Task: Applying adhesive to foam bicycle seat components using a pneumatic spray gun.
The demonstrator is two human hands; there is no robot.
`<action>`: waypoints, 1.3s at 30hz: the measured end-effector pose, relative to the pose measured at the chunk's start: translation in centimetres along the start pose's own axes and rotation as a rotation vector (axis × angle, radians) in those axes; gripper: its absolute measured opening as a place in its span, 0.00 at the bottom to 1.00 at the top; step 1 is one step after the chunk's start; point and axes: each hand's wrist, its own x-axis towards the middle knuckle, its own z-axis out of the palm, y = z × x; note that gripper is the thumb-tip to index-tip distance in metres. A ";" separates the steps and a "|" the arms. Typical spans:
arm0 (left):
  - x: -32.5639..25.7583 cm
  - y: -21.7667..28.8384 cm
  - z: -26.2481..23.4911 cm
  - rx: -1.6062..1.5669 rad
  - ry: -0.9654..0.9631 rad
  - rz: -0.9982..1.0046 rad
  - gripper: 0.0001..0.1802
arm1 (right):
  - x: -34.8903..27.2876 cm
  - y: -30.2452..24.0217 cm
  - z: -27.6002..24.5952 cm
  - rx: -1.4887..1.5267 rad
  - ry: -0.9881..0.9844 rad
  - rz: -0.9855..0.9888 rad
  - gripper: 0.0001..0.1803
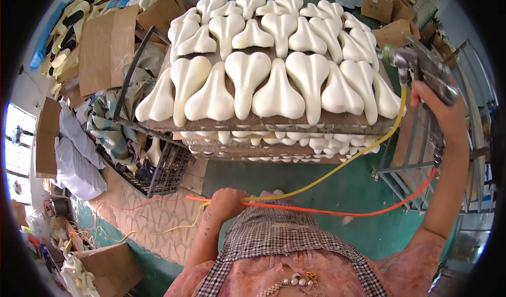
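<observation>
My right hand [445, 107] is raised at the right, its fingers wrapped round a metal spray gun [416, 62] that points left, toward the stacked boards. A yellow hose [342, 162] joins the gun near its nozzle, and a red hose [337, 212] runs from the bottom of its handle. Both hoses sag across to my left hand [226, 203], closed round them in front of my apron. Ahead of me, rows of cream foam bicycle-saddle pads [279, 89] cover the top board [274, 126], with wide and narrow ends alternating. More pads show on boards underneath.
Close on the right stands a metal rack [406, 176]. A black crate [163, 165] and heaped cloth [108, 120] flank the stack on the left. Cardboard boxes [108, 270], white sacks [79, 162] and piled saddle parts lie around. The hoses trail over floor cardboard [158, 218].
</observation>
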 end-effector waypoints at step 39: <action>2.0 -14.0 -6.9 -0.126 -0.139 -0.120 0.19 | 28.4 -15.9 15.3 -0.052 -0.176 -0.211 0.16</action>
